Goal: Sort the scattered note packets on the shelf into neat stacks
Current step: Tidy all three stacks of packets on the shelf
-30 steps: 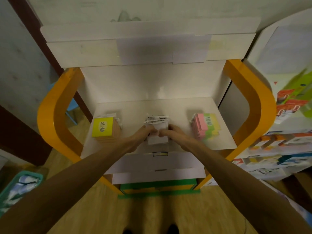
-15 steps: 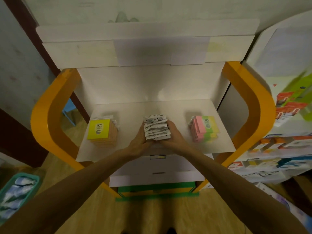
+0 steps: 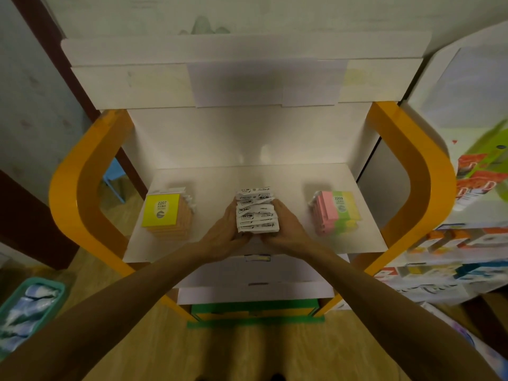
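Note:
A stack of white note packets (image 3: 257,211) with black print stands in the middle of the white shelf (image 3: 275,177). My left hand (image 3: 224,233) presses its left side and my right hand (image 3: 286,229) presses its right side, so both hands hold the stack between them. A stack with a yellow cover marked 2207 (image 3: 166,214) sits at the shelf's left. At the right sits a pink, green and yellow stack marked 2209 (image 3: 334,211). Both side stacks stand apart from my hands.
Orange curved side frames (image 3: 71,188) (image 3: 420,171) flank the shelf. A white upper shelf (image 3: 242,67) overhangs at the back. Lower white shelves and a green base (image 3: 255,312) lie below. A teal basket (image 3: 24,309) stands on the floor at the left, stocked racks (image 3: 453,243) at the right.
The white packets have gone from a loose bunch in my fingers to a taller squared stack clasped from both sides. My view has shifted slightly.

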